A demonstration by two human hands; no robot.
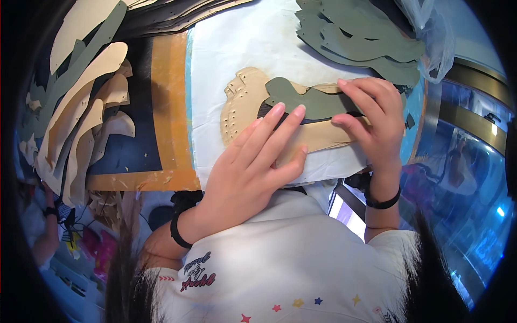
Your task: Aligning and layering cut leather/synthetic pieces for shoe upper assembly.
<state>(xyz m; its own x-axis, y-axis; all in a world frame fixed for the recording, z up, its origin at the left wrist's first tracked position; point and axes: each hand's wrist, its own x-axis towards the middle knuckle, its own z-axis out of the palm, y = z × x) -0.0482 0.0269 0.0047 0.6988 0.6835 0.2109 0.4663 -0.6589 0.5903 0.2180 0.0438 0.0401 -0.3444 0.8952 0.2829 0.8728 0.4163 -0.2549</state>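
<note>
Across the middle of the table lies a big white sheet (237, 43), and left of it shows a dark mat with a wide orange border (172, 107). On the left sits a messy pile of curved tan and green flat pieces (81, 118), maybe leather. At the far right is a heap of wavy dull-green pieces (361, 43).

On the sheet, under both hands, is a curved tan piece dotted with tiny holes (237, 107). On top of it lies a long, wavy green piece with a round end (318, 102). So the green one looks laid in place, at least roughly, but I can't tell if the two are stuck together. With such full piles, I guess lots more is left.

The left hand (250, 159) is spread out, its pointer tip on the green piece and its thumb on the tan one. The right hand (379, 118) is partly open: pointer by the far edge, thumb by the near side of the green piece, a gap between them. I can't see its lower fingers pinching anything.
</note>
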